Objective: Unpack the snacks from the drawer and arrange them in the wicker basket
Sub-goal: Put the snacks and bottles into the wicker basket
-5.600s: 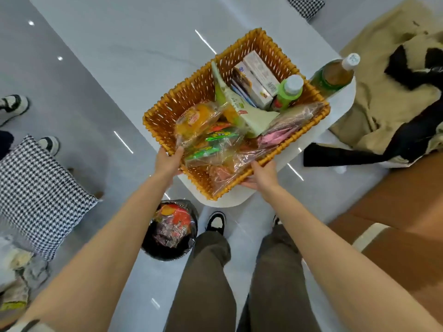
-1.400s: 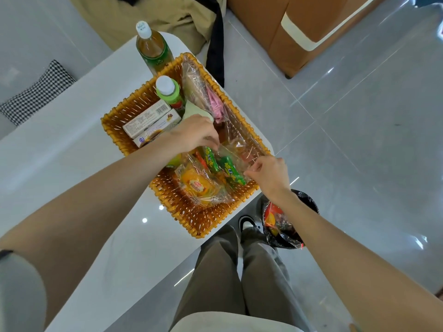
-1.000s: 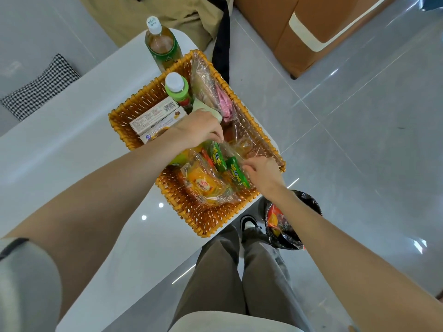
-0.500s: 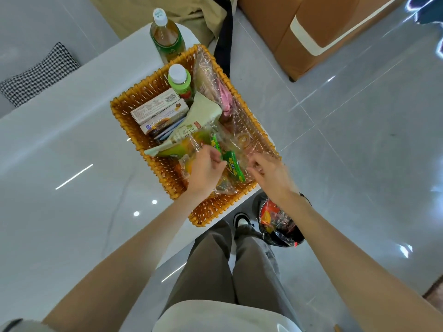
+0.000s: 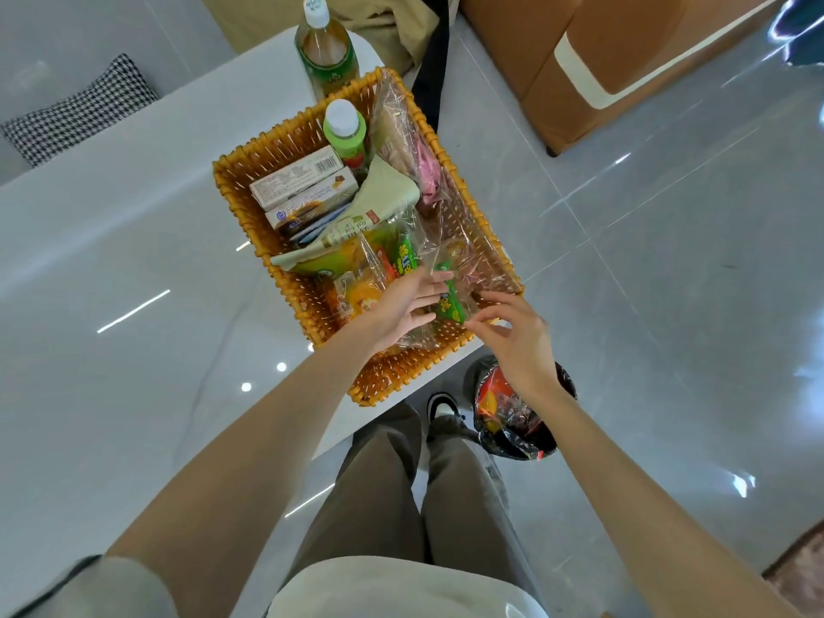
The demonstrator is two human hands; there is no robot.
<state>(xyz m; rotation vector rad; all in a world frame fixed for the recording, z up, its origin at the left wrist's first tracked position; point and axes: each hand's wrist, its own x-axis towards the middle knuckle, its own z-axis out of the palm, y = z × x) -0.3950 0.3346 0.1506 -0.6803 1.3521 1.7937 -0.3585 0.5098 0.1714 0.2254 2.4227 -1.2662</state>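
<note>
The woven orange wicker basket (image 5: 225, 180) stood at the corner of the glossy white counter (image 5: 111, 269), packed with snacks. The left hand (image 5: 401, 305) lay over the near end of the load. Its grip was apart, with straight fingers resting on clear-wrapped packets and the tips touching a small green snack packet (image 5: 451, 305). The right hand (image 5: 512, 336) hovered at the basket's near right corner, its grip also apart, fingers spread and loosely bent, holding nothing; whether they touched the clear wrap could not be told. Beside the left hand lay a yellow-orange snack in clear wrap (image 5: 356, 298). Farther back in the basket were two cardboard snack boxes (image 5: 303, 182), a pale green pouch (image 5: 374, 202), a small green bottle with a white cap (image 5: 345, 138) and a clear bag with pink contents (image 5: 419, 167). A tall green-labelled tea bottle (image 5: 327, 55) stood on the counter just beyond the basket. A black bin (image 5: 508, 446) holding wrappers stood on the floor by the person's feet.
</note>
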